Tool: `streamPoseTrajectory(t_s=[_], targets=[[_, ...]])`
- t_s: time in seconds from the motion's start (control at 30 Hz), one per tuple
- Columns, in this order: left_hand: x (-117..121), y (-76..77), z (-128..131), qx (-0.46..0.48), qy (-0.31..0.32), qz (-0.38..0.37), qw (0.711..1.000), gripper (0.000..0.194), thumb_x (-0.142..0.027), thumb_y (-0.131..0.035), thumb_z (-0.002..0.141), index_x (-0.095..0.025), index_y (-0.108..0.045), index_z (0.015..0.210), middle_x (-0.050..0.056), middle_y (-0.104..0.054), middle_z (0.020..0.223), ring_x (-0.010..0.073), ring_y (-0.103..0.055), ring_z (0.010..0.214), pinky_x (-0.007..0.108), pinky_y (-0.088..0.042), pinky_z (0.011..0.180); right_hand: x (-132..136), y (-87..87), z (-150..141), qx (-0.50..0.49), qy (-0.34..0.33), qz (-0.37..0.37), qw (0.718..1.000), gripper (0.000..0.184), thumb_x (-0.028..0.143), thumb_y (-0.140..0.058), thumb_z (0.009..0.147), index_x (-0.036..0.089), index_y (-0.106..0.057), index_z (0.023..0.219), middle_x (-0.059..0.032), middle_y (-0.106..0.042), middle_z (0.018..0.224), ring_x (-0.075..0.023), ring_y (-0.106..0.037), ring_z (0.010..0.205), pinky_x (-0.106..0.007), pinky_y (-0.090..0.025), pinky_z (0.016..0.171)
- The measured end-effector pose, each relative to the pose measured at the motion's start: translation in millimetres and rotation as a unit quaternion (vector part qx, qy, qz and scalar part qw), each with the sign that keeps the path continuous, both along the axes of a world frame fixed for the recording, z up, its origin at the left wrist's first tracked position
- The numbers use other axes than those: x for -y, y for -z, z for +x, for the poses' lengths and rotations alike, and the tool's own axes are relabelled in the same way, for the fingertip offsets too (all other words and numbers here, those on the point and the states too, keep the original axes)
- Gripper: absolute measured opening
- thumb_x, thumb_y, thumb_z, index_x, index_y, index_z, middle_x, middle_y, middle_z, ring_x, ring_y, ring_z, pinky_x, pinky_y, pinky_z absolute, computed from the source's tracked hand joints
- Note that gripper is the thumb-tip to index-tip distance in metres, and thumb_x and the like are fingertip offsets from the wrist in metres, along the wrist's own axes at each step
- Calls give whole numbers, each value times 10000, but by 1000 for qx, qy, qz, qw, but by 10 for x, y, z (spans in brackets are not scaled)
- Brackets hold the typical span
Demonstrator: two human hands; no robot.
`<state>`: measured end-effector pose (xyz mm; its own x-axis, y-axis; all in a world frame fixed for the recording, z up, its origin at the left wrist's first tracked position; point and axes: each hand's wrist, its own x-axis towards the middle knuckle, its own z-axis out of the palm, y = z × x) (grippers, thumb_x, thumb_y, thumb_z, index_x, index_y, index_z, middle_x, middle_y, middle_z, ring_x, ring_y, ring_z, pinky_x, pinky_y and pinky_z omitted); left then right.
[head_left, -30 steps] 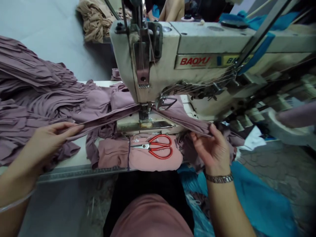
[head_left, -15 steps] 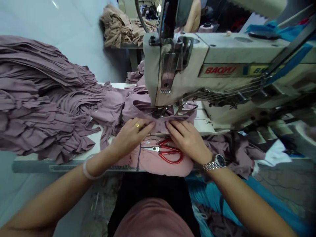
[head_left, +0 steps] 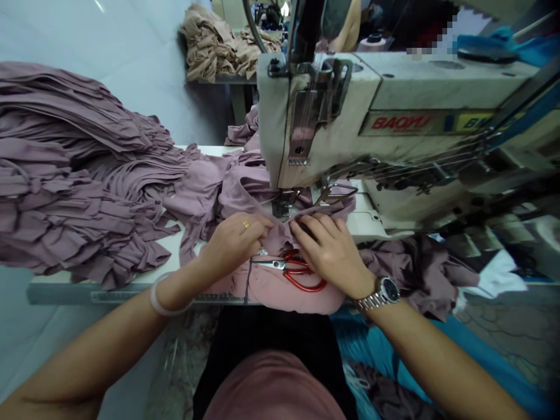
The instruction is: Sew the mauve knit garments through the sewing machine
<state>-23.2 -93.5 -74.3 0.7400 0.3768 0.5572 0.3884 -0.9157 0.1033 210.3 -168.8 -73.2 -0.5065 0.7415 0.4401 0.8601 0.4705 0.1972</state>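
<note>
Sewing table edge (head_left: 114, 296) nearest, with folded pink cloth (head_left: 297, 298) lying on it and red-handled scissors (head_left: 301, 275) resting on that cloth. Left hand (head_left: 234, 245), bangle (head_left: 161, 296) at wrist and ring (head_left: 245, 224) on one finger: fingers close together, gripping mauve fabric (head_left: 280, 239) just in front of the presser foot (head_left: 284, 201). Right hand (head_left: 328, 251), metal wristwatch (head_left: 387, 290) at wrist: fingers curled over the same fabric, close beside the left hand. Tall stack of mauve strips (head_left: 65, 175) on the table, left of the BAOYU sewing machine (head_left: 315, 116). Farthest, tan fabric bundle (head_left: 214, 46) on a separate table.
</note>
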Motion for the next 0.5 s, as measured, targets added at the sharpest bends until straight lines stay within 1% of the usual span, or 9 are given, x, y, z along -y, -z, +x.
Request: streamPoseTrajectory(t_s=[0.03, 0.1, 0.17, 0.23, 0.3, 0.33, 0.4, 0.43, 0.5], targets=[[-10, 1, -3, 2, 22, 4, 1000, 185, -50, -462, 892, -154, -613, 910, 69, -709, 1064, 166, -645, 1011, 333, -530, 913, -2, 3, -4, -3, -5, 0, 1000, 359, 165, -497, 919, 97, -576, 1263, -155, -600, 1264, -274, -499, 1146, -434, -431, 884], [-15, -14, -12, -9, 77, 37, 996, 185, -81, -444, 940, -154, -613, 954, 72, -698, 1130, 164, -627, 1102, 348, -512, 982, -12, 3, -2, -3, -20, 0, 1000, 352, 136, -481, 919, 66, -578, 1250, -160, -587, 1293, -268, -476, 1203, -429, -423, 959], [11, -50, -25, -34, 100, 74, 992, 201, -96, -420, 969, -133, -607, 1031, 95, -678, 1185, 172, -610, 1149, 348, -506, 998, -18, -9, 15, 0, -23, -1, 1000, 356, 153, -471, 928, 53, -573, 1254, -163, -591, 1285, -256, -508, 1139, -404, -453, 909], [69, -97, -38, -67, 71, 98, 990, 228, -91, -406, 972, -110, -603, 1086, 121, -664, 1205, 201, -610, 1145, 349, -523, 953, -14, -27, 38, 4, -13, -5, 1000, 370, 202, -481, 937, 70, -568, 1272, -158, -607, 1249, -251, -534, 1036, -394, -469, 816], [140, -136, -38, -110, 11, 105, 988, 260, -95, -418, 963, -106, -598, 1150, 127, -660, 1200, 233, -624, 1089, 367, -536, 886, -2, -37, 49, 5, -1, -1, 1000, 377, 239, -499, 936, 83, -574, 1271, -156, -625, 1195, -247, -539, 953, -393, -467, 749], [172, -148, -31, -129, -18, 106, 986, 285, -104, -432, 959, -113, -588, 1197, 125, -658, 1196, 241, -631, 1047, 373, -539, 846, 3, -35, 46, 3, 1, 5, 1000, 365, 236, -506, 932, 80, -586, 1252, -156, -629, 1180, -249, -539, 945, -393, -468, 739], [215, -147, 1, -149, -58, 111, 981, 342, -116, -454, 952, -132, -562, 1277, 123, -654, 1193, 244, -633, 975, 375, -532, 784, 9, -13, 19, -9, -5, 18, 1000, 320, 203, -509, 924, 61, -615, 1191, -162, -627, 1192, -259, -539, 996, -397, -482, 773], [225, -135, 23, -146, -66, 115, 980, 355, -116, -459, 950, -135, -559, 1290, 125, -650, 1199, 243, -628, 969, 375, -525, 776, 9, 4, -1, -17, -11, 22, 1000, 303, 184, -506, 922, 54, -621, 1170, -165, -622, 1212, -263, -536, 1039, -402, -490, 814], [229, -96, 68, -121, -68, 114, 984, 338, -110, -464, 944, -120, -584, 1260, 135, -640, 1216, 245, -614, 1012, 374, -515, 806, 7, 42, -43, -40, -16, 13, 999, 312, 166, -493, 925, 52, -609, 1190, -168, -608, 1254, -265, -522, 1126, -415, -488, 909]])
